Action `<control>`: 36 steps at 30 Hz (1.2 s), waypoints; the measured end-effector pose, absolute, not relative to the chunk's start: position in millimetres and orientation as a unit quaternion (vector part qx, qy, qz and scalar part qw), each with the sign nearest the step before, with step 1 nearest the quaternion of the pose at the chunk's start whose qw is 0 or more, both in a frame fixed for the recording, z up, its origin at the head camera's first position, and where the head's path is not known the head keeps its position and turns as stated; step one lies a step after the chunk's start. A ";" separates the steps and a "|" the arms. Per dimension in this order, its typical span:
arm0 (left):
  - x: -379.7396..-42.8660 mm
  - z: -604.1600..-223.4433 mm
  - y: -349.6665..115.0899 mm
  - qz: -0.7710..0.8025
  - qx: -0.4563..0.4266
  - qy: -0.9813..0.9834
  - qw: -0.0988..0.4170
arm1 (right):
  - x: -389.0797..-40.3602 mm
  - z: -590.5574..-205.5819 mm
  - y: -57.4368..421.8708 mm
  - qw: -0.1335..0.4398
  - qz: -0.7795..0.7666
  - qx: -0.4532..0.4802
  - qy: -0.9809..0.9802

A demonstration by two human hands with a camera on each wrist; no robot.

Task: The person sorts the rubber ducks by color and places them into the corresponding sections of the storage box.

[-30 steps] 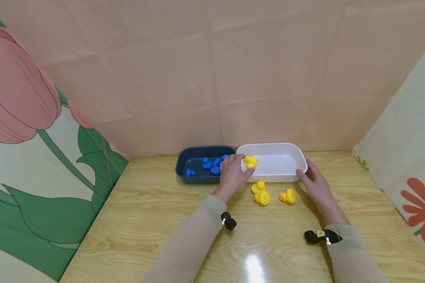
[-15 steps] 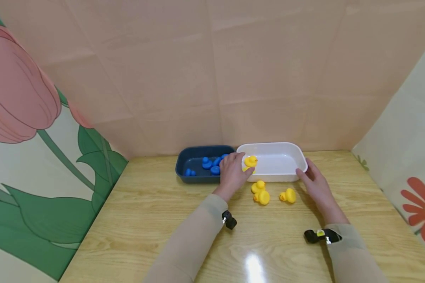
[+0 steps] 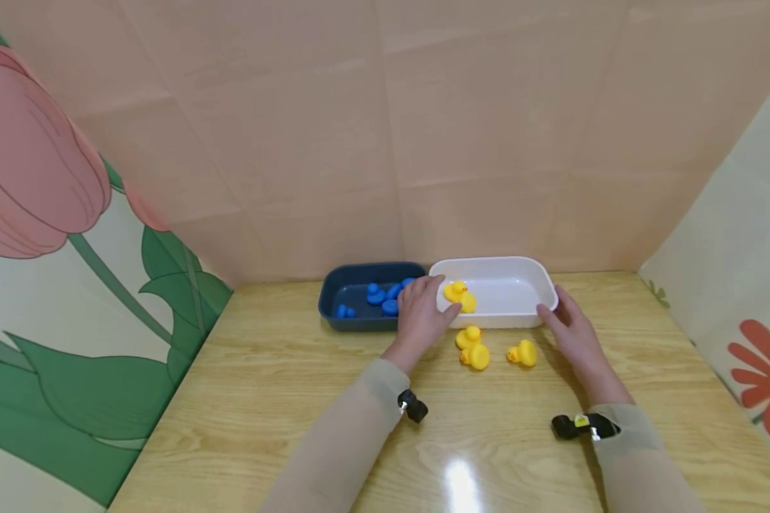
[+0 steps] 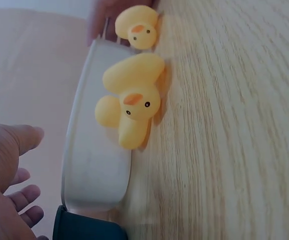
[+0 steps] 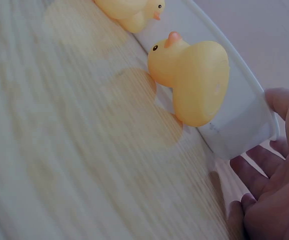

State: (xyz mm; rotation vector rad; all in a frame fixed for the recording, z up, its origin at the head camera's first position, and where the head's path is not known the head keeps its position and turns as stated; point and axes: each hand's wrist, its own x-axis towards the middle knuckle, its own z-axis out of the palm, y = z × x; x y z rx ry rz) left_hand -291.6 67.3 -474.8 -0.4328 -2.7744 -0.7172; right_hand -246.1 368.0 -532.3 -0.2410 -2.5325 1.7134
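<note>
My left hand [image 3: 421, 313] is over the left end of the white tray [image 3: 520, 320], thumb and fingers apart with nothing between them in the left wrist view. Just beside its thumb, two yellow rubber ducks [image 3: 455, 290] lie against each other inside the tray. My right hand [image 3: 572, 331] holds the tray's right end, the thumb at the rim and the other fingers around the outer wall. On the table before the tray, two more rubber ducks [image 3: 475, 356] touch each other. A single rubber duck [image 5: 202, 82] lies tipped over nearer the right hand.
Left of the white tray stands a dark blue tray [image 3: 359, 325] with several blue rubber ducks [image 3: 376, 294] in it, partly hidden by the left hand. Both trays stand close to the back wall [image 3: 295, 178] on a wooden table [image 3: 263, 399].
The yellow ducks at my left hand's fingertips have come loose and rolled a little rightward onto the white tray's floor. Both hands have hardly moved; the ducks on the table stay put.
</note>
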 end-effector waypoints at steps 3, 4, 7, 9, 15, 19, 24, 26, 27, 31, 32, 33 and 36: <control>-285.5 -472.7 66.3 -0.255 -0.152 -0.947 0.126 | -245.0 -530.7 367.8 0.036 0.558 -0.079 -0.825; -282.9 -472.1 66.2 -0.261 -0.152 -0.945 0.125 | -244.7 -530.5 367.8 0.035 0.558 -0.080 -0.825; -274.5 -470.4 65.8 -0.276 -0.153 -0.941 0.121 | -243.6 -530.1 368.0 0.034 0.558 -0.083 -0.825; -268.6 -469.5 65.6 -0.290 -0.155 -0.937 0.114 | -243.3 -530.3 368.5 0.034 0.558 -0.085 -0.825; -252.3 -467.8 65.6 -0.322 -0.163 -0.927 0.101 | -243.8 -531.8 369.8 0.036 0.557 -0.083 -0.826; -244.3 -467.5 64.6 -0.331 -0.175 -0.922 0.100 | -244.3 -534.4 371.1 0.044 0.563 -0.073 -0.822; -236.2 -467.0 64.0 -0.348 -0.187 -0.915 0.085 | -244.5 -535.7 371.9 0.051 0.569 -0.064 -0.818; -233.6 -468.0 64.1 -0.353 -0.188 -0.913 0.076 | -244.1 -535.3 371.6 0.051 0.568 -0.064 -0.819; -232.5 -469.0 64.2 -0.356 -0.189 -0.912 0.072 | -243.9 -534.9 371.3 0.051 0.568 -0.065 -0.819; -228.2 -473.5 65.5 -0.370 -0.193 -0.907 0.059 | -242.9 -533.2 370.4 0.051 0.570 -0.066 -0.817; -227.4 -475.1 66.1 -0.373 -0.193 -0.906 0.055 | -242.7 -532.9 370.3 0.051 0.570 -0.067 -0.818; -227.1 -477.2 66.7 -0.376 -0.194 -0.905 0.053 | -242.6 -532.7 370.2 0.051 0.570 -0.067 -0.817; -225.4 -482.5 68.5 -0.380 -0.189 -0.904 0.044 | -242.9 -532.9 370.5 0.048 0.569 -0.068 -0.818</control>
